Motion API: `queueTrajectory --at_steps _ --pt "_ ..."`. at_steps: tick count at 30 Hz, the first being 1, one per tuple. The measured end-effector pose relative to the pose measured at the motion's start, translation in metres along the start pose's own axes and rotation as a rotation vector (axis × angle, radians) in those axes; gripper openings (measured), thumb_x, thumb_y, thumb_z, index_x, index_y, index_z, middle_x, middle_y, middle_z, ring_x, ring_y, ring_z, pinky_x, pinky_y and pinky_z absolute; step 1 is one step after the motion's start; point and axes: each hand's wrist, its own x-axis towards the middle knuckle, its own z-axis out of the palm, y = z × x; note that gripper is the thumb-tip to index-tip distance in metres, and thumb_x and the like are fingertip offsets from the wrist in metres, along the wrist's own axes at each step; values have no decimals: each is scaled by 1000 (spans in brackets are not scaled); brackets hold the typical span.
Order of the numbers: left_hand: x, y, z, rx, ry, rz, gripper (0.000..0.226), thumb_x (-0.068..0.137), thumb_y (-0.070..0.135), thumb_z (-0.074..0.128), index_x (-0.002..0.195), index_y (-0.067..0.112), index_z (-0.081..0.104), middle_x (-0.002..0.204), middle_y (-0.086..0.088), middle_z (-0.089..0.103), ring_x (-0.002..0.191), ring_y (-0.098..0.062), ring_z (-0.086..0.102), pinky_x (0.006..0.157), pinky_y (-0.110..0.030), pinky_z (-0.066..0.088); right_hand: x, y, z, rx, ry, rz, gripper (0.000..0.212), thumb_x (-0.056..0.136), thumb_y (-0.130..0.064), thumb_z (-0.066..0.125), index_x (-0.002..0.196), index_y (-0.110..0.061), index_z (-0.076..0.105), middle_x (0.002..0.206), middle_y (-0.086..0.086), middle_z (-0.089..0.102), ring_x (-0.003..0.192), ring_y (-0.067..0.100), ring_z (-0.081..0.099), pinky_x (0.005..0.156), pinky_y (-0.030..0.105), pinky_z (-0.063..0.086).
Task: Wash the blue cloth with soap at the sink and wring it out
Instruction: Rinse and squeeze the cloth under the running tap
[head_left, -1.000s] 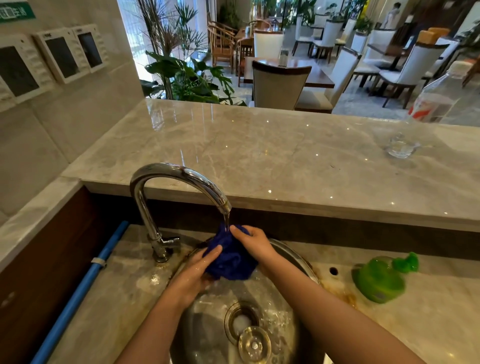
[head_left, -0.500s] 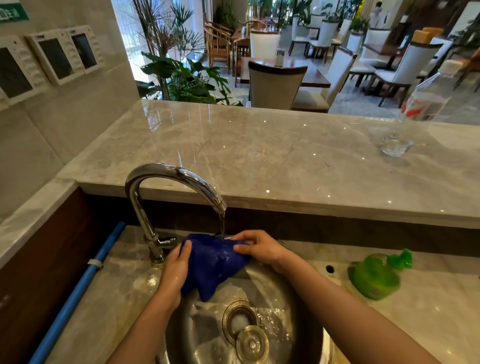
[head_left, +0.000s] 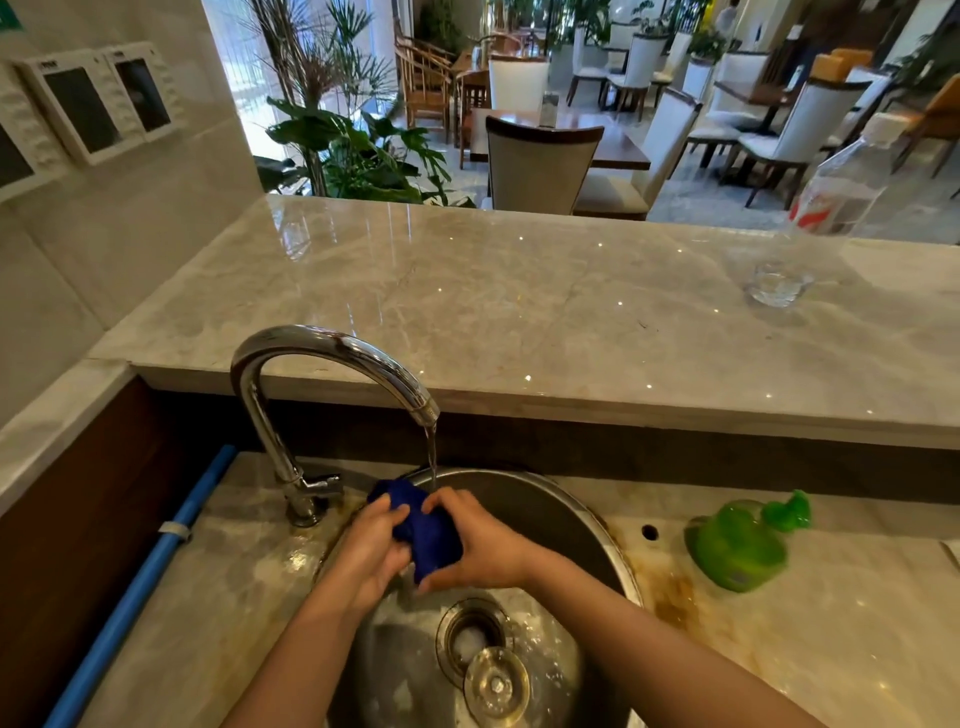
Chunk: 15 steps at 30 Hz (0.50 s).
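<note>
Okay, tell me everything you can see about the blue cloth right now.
The cloth is deep blue, soft fabric, seemingly wet, bunched into a tight wad. It is held over the steel sink, just below the tap. The left hand and right hand grip it from either side, fingers curled round it, hiding much of it. The tap's stream falls at its top edge.

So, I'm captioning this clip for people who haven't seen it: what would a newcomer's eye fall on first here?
First the blue cloth, bunched up and gripped between the left hand and right hand over the round steel sink, below a thin stream from the curved chrome tap. Next comes the bright green soap dispenser on the marble counter to the right of the sink.
</note>
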Motion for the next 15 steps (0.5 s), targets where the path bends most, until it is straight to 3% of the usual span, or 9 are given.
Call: queueTrajectory --at_steps 3,6,9,12,15 --pt "-4 3 -4 -33 13 -20 43 99 -1 34 141 4 30 117 -26 54 114 -40 52 90 -51 44 -3 1 -7 10 152 -74 35 84 -20 69 119 -21 62 125 2 51 115 14 49 103 34 42" --pt "-7 4 -7 -71 3 -43 42 98 -1 36 140 6 32 134 -29 46 112 -39 53 87 -50 46 -1 3 -11 110 225 -30 21 94 -21 57 110 -17 70 109 -1 60 104 13 57 95 35 49" --pt "-7 2 -7 -65 -32 -52 35 97 1 39 132 8 40 124 -25 53 104 -35 59 74 -42 56 0 -2 -14 280 224 58 22 98 -19 49 101 -15 70 91 -4 65 90 16 64 84 35 54" --pt "-7 0 -10 -16 -50 -41 21 96 5 44 116 3 51 108 -23 62 90 -31 64 56 -32 60 2 -4 -13 347 238 105 25 101 -18 42 91 -18 66 79 -2 63 73 12 59 72 28 48" --pt "-6 -3 -16 111 -58 -17 17 95 13 49 110 8 56 106 -20 65 88 -29 65 65 -33 58 1 -9 -13 627 321 237 33 103 -20 33 91 -16 62 88 11 66 79 18 59 71 28 45"
